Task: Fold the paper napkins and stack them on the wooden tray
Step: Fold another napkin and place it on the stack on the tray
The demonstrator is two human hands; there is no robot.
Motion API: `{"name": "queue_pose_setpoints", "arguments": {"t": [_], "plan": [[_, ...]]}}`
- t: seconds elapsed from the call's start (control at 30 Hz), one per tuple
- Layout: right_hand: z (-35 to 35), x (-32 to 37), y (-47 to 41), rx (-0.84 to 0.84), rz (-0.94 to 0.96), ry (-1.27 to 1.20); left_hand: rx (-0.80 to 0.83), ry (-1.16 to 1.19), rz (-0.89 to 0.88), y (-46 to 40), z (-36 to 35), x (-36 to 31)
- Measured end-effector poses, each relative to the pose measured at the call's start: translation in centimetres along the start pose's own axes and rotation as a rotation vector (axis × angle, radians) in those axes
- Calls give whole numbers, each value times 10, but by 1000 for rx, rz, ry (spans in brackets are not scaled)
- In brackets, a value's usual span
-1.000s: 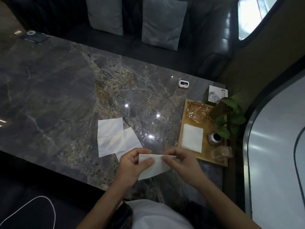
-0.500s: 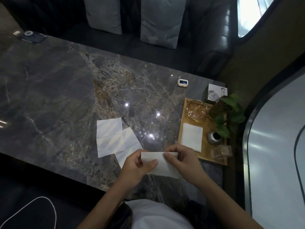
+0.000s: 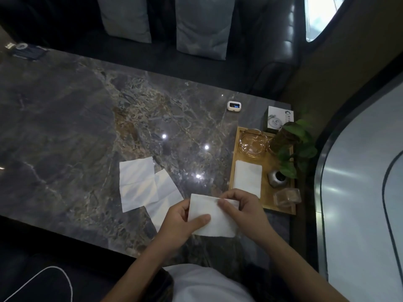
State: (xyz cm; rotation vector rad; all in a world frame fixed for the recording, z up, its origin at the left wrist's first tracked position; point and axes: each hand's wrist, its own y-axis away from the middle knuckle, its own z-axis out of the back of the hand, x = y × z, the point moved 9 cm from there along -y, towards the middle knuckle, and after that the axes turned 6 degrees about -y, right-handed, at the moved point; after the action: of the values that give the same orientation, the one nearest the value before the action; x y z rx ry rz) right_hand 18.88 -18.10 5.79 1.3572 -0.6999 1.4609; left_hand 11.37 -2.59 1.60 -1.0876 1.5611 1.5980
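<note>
In the head view, the left hand (image 3: 178,223) and right hand (image 3: 242,212) both pinch a folded paper napkin (image 3: 212,223) above the near edge of the dark marble table (image 3: 65,127), left of the wooden tray (image 3: 267,199) holding one folded napkin (image 3: 247,178), with bare tabletop beyond.

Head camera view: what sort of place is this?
Probably a lounge or tea room: a dark sofa with grey cushions, a marble table, and a wooden tray with glassware and a plant.
</note>
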Motion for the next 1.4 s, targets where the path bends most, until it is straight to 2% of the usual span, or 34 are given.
{"name": "queue_pose_setpoints", "arguments": {"t": [0.3,0.6,0.9,1.07,1.4], "plan": [[29,-18,-6,-92,-62,-37,-29,-64,61,-11,-6,7],[50,-39,-7,-157,-158,-42,-122,-144,40,-39,-7,1],[81,-63,6,-389,-317,-95,-116,-214,33,-99,-27,-17],[88,-86,14,-493,-482,-222,-130,-317,15,-125,-44,-32],[84,-123,9,-569,-721,-525,4,-652,-71,-180,-78,-44]]}}
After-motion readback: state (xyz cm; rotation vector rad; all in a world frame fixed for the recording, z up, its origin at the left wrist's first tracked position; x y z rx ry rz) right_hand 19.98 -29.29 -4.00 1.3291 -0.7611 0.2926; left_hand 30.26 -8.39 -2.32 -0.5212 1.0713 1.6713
